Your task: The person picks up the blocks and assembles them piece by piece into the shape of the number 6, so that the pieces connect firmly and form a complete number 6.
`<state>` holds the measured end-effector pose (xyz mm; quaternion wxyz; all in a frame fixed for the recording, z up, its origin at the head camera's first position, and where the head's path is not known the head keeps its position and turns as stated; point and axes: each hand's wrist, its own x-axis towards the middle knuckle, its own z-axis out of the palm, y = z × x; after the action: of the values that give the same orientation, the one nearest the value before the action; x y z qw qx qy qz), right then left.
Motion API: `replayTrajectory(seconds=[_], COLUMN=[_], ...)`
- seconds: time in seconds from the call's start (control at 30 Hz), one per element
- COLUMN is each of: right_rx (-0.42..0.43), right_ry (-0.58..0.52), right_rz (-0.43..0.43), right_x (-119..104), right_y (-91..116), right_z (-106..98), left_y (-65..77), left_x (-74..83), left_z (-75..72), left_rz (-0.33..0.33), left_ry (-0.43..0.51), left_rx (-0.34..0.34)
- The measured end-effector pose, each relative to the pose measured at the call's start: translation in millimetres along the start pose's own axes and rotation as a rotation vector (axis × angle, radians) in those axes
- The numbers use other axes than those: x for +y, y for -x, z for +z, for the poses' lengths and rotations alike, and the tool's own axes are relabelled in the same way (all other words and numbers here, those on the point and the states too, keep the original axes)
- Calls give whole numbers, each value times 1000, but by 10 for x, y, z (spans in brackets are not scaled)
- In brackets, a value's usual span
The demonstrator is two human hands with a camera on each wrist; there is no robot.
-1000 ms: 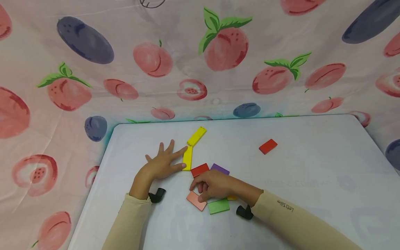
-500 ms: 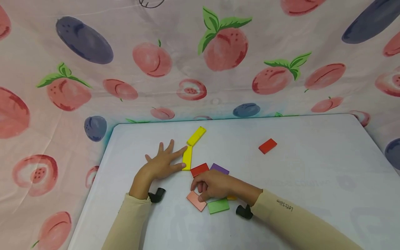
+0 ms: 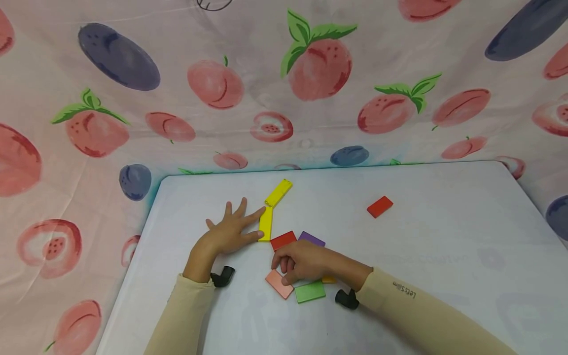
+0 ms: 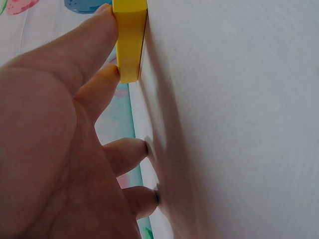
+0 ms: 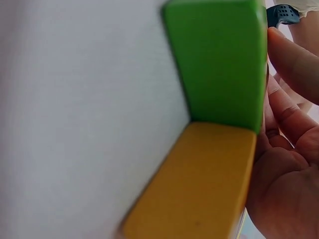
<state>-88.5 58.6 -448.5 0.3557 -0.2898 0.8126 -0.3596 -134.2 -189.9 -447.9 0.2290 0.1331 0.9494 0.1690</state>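
My left hand [image 3: 232, 231] lies with fingers spread on the board, thumb and index fingertips touching the near yellow block [image 3: 265, 225]. In the left wrist view, these two fingertips meet one side of the yellow block [image 4: 131, 42]. My right hand [image 3: 303, 261] has its fingers curled, thumb and index fingertip at the edges of a salmon-pink block [image 3: 278, 286]. Around this hand lie a red block [image 3: 283, 240], a purple block [image 3: 312, 239], a green block [image 3: 310, 292] and an orange block [image 3: 329, 279], mostly hidden by the wrist.
A second yellow block [image 3: 279, 193] meets the far end of the first at an angle. Another red block [image 3: 379, 206] lies apart at the right. The white board [image 3: 443, 236] ends at a fruit-patterned cloth [image 3: 266, 74]. Black wrist cameras [image 3: 223, 277] sit under both wrists.
Both hands stay almost still. The right index fingertip has shifted very slightly along the pink block's far corner, and the view has drifted a little.
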Motion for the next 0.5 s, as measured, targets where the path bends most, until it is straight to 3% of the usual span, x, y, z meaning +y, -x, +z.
replayTrajectory(seconds=[0.5], right_rx=[6], right_ry=[6], right_rz=[-6], right_x=[45], right_y=[-18], right_z=[2], left_y=[10], left_x=[5], left_z=[-2], left_rz=[9], left_ry=[-4], left_rx=[5])
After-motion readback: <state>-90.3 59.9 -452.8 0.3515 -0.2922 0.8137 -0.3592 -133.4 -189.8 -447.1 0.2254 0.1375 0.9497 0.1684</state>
